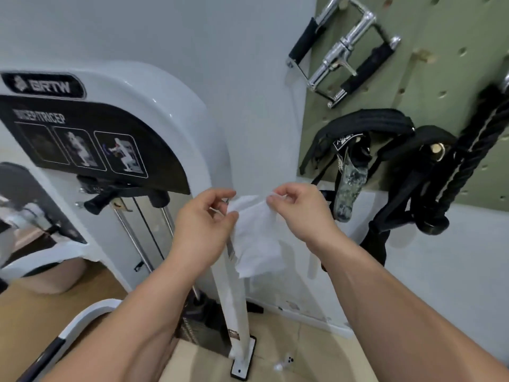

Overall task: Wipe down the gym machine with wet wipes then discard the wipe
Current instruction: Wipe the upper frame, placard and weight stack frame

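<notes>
The machine [115, 111] stands at the left, its white shroud and black exercise placard facing the camera, with a white upright post [234, 307] running down to a floor plate; nothing on it shows whether it is wet or already wiped, so I judge the task to be at its start, with the wiping and the discarding both left to do. In front of the post, the left hand [202, 227] pinches the wipe [257, 238] at its upper left corner, thumb and fingers closed on the sheet. The wipe hangs in mid-air between the hands, partly unfolded and crumpled, its long axis roughly vertical with the top edge stretched across and the loose lower end pointing at the floor. The right hand [300, 213] is closed on the upper right corner, so the hands appear to be pulling it open. No bin is in view
</notes>
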The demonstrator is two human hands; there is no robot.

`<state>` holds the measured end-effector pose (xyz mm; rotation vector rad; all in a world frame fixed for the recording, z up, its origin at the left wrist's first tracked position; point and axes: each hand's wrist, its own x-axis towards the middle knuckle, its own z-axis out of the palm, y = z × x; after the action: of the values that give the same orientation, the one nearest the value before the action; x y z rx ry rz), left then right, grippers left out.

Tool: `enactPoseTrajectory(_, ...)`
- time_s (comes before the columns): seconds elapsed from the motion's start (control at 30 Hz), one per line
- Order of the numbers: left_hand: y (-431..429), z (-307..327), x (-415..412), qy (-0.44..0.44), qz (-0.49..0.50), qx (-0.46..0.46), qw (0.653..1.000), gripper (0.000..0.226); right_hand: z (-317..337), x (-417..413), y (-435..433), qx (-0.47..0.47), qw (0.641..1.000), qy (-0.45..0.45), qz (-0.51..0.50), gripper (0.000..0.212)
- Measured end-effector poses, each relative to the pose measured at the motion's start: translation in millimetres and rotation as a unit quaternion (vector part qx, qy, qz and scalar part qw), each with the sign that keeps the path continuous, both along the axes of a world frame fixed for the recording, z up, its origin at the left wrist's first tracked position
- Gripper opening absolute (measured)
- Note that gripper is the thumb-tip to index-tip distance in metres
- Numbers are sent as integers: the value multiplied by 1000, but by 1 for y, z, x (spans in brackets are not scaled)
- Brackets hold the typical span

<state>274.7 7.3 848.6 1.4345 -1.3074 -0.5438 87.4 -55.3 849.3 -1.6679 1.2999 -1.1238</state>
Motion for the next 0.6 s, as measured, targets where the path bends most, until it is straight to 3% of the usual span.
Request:
enactPoseTrajectory(0.17,-14,42,22,-12,79,-54,995,35,46,62,-29,-92,994,-50,3,12)
enactPoseTrajectory(0.33,-24,73,55,-44,85,-99,990,36,66,116,-36,-149,984,-93,2,5)
enactPoseTrajectory(0.43,-25,83,80,-63,82,-125,987,35,60,142,-33,-162,979,-125,3,30)
enactPoseTrajectory(0.5,-25,88,102,-127,96,-159,974,35,57,158,-30,-178,977,-111,27,39)
enactPoseTrajectory(0.6,-33,99,144,-277,139,-248,918,36,63,175,-36,-229,971,-4,68,42)
